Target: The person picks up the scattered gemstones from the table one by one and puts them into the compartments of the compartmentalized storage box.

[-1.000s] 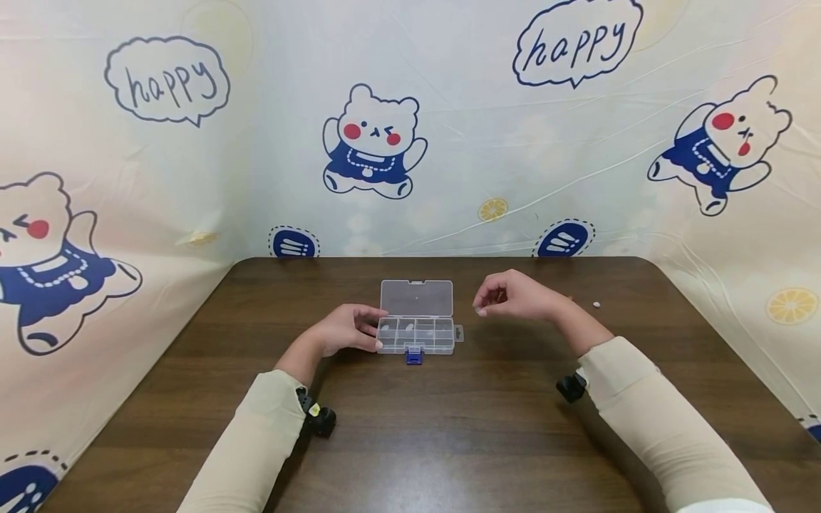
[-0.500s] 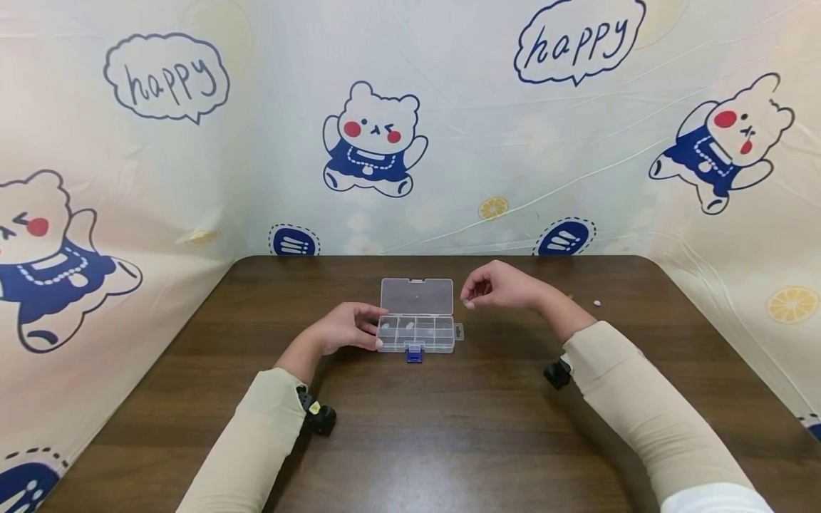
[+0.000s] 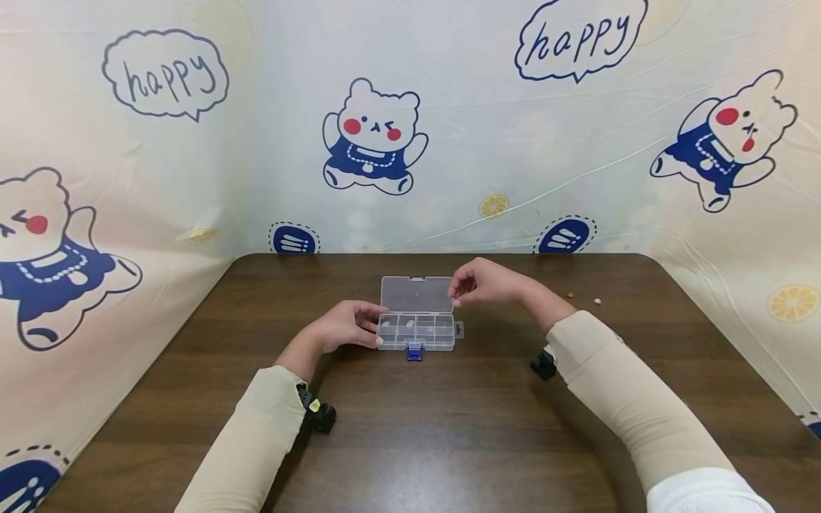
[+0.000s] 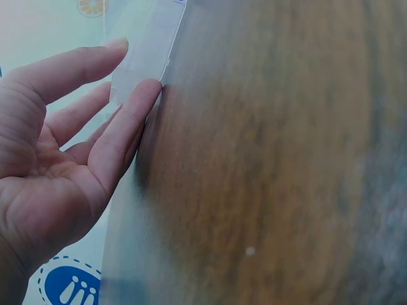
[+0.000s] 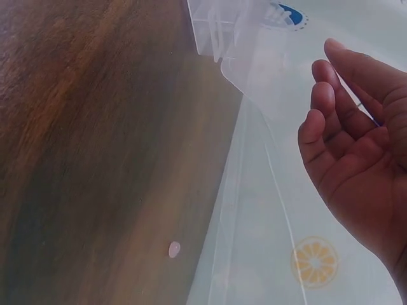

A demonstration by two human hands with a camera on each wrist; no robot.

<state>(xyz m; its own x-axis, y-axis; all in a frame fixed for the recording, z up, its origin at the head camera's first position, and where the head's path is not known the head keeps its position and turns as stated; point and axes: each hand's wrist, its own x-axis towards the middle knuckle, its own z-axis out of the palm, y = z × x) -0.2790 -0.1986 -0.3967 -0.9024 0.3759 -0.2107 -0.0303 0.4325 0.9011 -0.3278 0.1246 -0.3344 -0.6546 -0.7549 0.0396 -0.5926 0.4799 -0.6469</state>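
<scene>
A clear plastic compartment box (image 3: 415,342) with a blue latch (image 3: 415,353) lies mid-table, its lid (image 3: 416,293) raised at the back. Small whitish pieces (image 3: 410,324) sit in some back-row compartments. My left hand (image 3: 343,326) holds the box's left end, thumb at the front corner and fingers behind. Beside the lid's right edge is my right hand (image 3: 490,283), thumb and forefinger pinched together. A small pale piece shows at those fingertips, mostly covered; its kind is unclear. In the right wrist view the pinching fingertips hide it.
On the brown wooden table (image 3: 410,427), right of the box, lie a small whitish pebble-like piece (image 3: 597,301) and a small orange piece (image 3: 570,294). A hanging tab (image 3: 459,330) sticks out from the box's right end. Printed cloth (image 3: 449,128) hangs behind and beside the table.
My right hand has moved left, from right of the box to the lid's edge, still pinching. The orange piece has come out from behind the right arm. My left hand stays put.
</scene>
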